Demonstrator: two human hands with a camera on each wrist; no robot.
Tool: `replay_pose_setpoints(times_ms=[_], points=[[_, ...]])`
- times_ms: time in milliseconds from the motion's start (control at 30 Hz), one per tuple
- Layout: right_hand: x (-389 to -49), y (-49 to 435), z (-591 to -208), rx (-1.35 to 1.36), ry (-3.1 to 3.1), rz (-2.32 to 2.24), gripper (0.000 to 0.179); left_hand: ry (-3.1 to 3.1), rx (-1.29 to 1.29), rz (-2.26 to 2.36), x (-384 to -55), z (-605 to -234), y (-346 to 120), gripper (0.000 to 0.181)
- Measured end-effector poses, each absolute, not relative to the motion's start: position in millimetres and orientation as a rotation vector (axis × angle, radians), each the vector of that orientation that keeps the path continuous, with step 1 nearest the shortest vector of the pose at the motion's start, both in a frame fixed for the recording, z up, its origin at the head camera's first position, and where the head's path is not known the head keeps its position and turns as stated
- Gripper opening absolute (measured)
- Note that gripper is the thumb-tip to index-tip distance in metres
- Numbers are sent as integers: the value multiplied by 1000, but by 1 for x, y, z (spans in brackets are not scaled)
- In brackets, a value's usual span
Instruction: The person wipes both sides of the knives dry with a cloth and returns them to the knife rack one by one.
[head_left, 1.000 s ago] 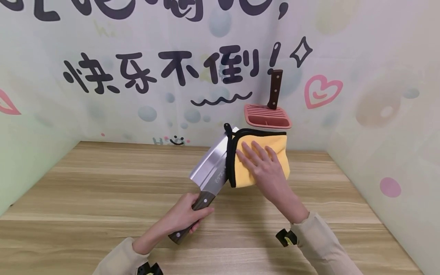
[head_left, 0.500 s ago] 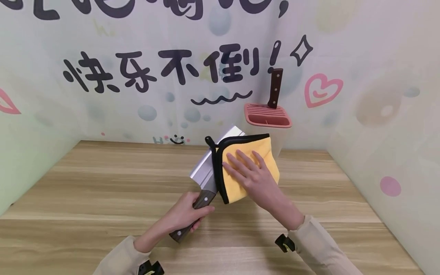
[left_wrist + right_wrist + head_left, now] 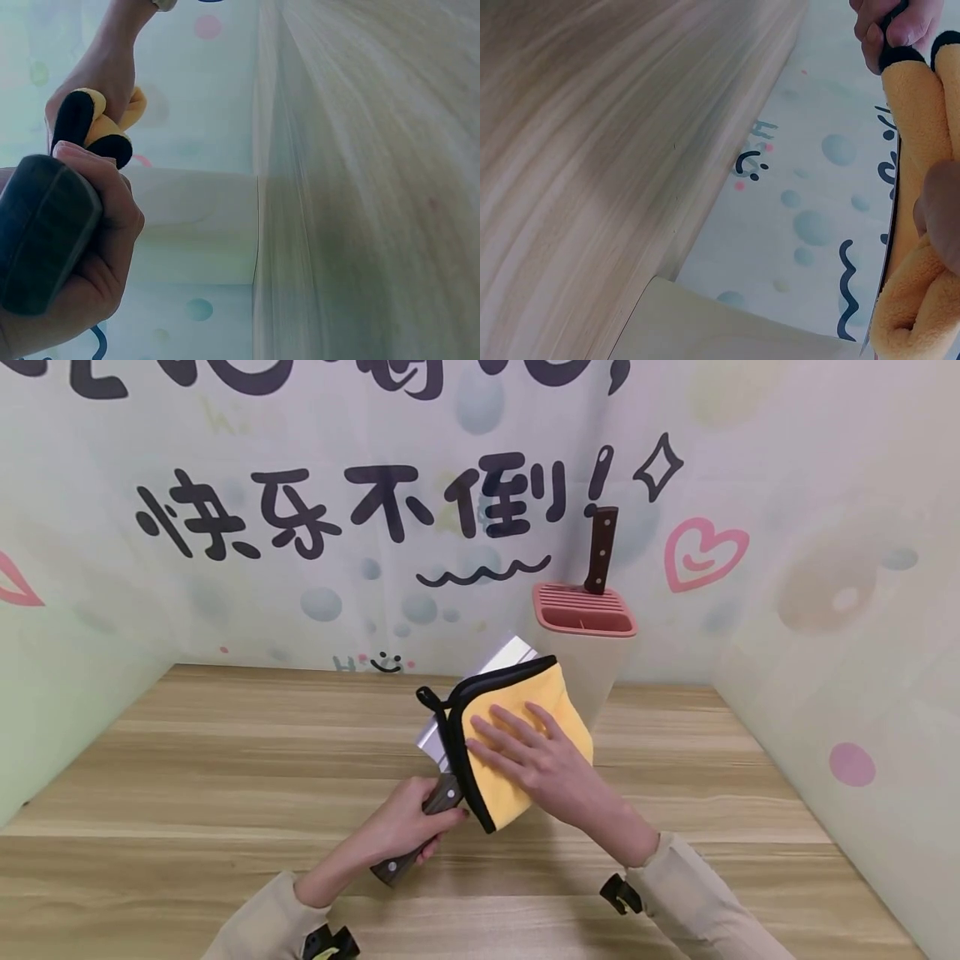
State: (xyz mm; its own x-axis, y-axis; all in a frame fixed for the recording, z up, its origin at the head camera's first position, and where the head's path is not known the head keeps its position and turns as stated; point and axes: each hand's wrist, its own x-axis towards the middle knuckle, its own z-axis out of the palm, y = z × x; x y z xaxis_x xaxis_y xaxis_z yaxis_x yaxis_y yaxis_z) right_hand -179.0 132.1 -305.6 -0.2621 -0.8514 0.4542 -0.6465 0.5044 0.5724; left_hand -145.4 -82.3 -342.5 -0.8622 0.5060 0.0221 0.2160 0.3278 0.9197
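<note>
A cleaver with a broad steel blade (image 3: 513, 653) and a dark riveted handle (image 3: 444, 795) slants up to the right above the table. My left hand (image 3: 408, 822) grips that handle; its butt end (image 3: 46, 232) looms close in the left wrist view. Over the blade lies a folded yellow cloth (image 3: 491, 789) with black trim and a small loop, hiding most of the steel. My right hand (image 3: 536, 762) holds the cloth against the blade, fingers spread along the upper face. In the right wrist view the thumb (image 3: 939, 214) presses the cloth's other side.
Behind the cloth, a cream knife block (image 3: 588, 664) with a pink slotted top stands against the back wall. A brown-handled knife (image 3: 601, 552) sticks up from it. The wood-grain table (image 3: 225, 760) is bounded by printed walls at the back and sides.
My right hand has drawn the cloth down and left along the blade toward the handle, uncovering more of the blade's far end. The left hand and cleaver have stayed nearly still.
</note>
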Motion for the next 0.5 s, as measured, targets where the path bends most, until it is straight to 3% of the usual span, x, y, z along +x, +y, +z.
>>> replay_pose_setpoints(times_ms=[500], points=[[-178,129,-304,1291,-1965,-399,48,2307,672,1543,-145,-343,-82,18]])
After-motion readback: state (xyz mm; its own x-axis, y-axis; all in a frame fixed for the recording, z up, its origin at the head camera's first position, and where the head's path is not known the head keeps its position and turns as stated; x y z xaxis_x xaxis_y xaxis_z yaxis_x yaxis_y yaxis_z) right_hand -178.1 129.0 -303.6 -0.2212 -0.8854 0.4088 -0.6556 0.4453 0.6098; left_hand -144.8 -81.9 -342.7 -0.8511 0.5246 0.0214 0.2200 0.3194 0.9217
